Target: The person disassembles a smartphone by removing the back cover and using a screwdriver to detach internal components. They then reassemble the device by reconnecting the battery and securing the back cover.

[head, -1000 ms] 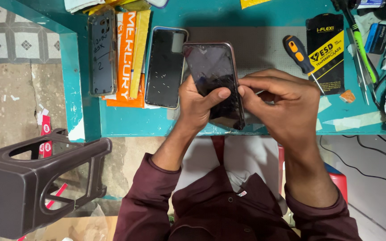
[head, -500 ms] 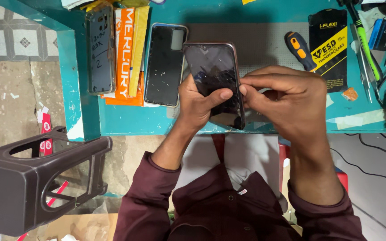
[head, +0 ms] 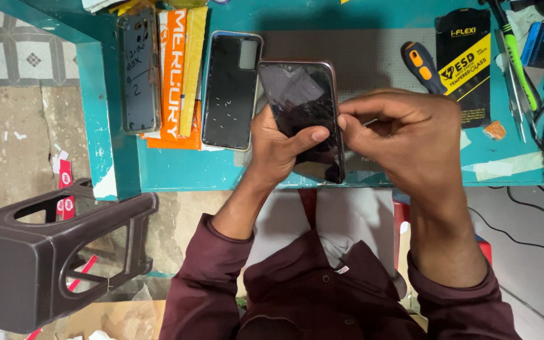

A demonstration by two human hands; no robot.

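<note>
- left hand (head: 278, 148) fingers wrapped round the dark phone (head: 303, 116), thumb across the glass
- right hand (head: 404, 138) fingers pinching at its right edge, over the teal bench (head: 177, 170)

Three flat dark rectangular phone units are counted: one held dark-screened phone (head: 303, 116), one black phone panel (head: 231, 91), one grey back cover (head: 138, 69). One orange-and-black-handled screwdriver (head: 422, 66) and one dark plastic stool (head: 45, 252) are counted.
</note>
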